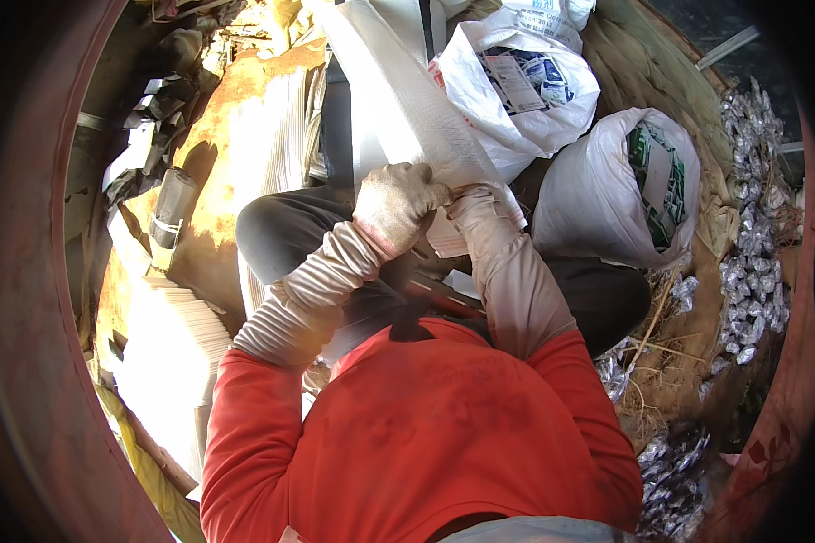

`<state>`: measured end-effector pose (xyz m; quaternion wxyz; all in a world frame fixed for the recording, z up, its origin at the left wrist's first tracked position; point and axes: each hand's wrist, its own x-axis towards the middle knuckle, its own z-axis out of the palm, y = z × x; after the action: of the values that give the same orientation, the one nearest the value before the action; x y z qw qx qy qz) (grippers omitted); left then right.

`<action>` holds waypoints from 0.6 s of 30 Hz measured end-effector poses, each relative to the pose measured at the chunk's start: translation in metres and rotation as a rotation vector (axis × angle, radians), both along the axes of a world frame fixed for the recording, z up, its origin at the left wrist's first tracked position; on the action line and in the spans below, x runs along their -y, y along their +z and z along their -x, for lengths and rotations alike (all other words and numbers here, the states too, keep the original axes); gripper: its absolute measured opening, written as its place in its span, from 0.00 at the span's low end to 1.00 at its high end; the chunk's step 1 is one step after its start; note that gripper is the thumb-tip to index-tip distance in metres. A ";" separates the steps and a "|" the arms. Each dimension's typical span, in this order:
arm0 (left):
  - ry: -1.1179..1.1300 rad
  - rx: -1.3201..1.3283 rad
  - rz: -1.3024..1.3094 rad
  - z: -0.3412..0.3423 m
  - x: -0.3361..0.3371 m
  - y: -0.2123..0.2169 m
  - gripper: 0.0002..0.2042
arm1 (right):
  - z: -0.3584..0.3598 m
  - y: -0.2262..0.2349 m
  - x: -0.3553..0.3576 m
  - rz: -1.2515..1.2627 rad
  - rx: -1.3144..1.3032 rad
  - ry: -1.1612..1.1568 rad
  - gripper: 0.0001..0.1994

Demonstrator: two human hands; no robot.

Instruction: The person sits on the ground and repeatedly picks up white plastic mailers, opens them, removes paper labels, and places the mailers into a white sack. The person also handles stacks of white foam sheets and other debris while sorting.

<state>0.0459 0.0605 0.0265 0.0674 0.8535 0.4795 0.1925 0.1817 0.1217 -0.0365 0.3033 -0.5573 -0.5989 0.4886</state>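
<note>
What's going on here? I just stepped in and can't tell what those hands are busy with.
A person in a red top, seated with knees drawn up, grips a long white woven sack with both gloved hands. The left hand is closed over its lower edge, and the right hand pinches the same edge right beside it. Two stuffed white bags sit to the right, with a heap of silvery foil pieces beyond them. Stacks of flat white sheets lie at the left.

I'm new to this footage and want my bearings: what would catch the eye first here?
Both gloved hands, left hand and right hand, grip a long white woven sack at picture centre. Two stuffed white bags sit to the right, and silvery foil wrappers lie along the right rim.
</note>
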 end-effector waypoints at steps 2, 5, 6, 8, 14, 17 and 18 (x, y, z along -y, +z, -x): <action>-0.028 -0.212 0.040 0.003 0.008 0.006 0.08 | 0.007 -0.006 -0.001 -0.059 0.030 0.018 0.09; -0.129 -0.328 0.069 0.004 0.026 0.006 0.03 | 0.012 -0.013 0.001 -0.122 0.070 0.032 0.09; -0.165 -0.350 0.088 0.003 0.031 0.003 0.03 | 0.011 -0.013 0.002 -0.133 0.078 0.034 0.09; -0.125 -0.338 0.143 0.000 0.031 -0.009 0.03 | 0.008 -0.014 0.005 -0.149 0.099 0.044 0.09; -0.131 -0.231 -0.163 0.009 0.022 -0.054 0.04 | -0.011 -0.019 0.012 -0.223 0.161 0.061 0.09; 0.037 -0.057 -0.276 0.012 0.023 -0.068 0.09 | -0.016 -0.021 0.007 -0.277 0.208 0.077 0.09; 0.030 -0.087 -0.306 0.011 0.022 -0.071 0.09 | -0.018 -0.020 0.010 -0.311 0.232 0.082 0.09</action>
<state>0.0344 0.0383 -0.0446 -0.0870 0.8541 0.4596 0.2272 0.1999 0.1122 -0.0564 0.2945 -0.5315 -0.7203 0.3346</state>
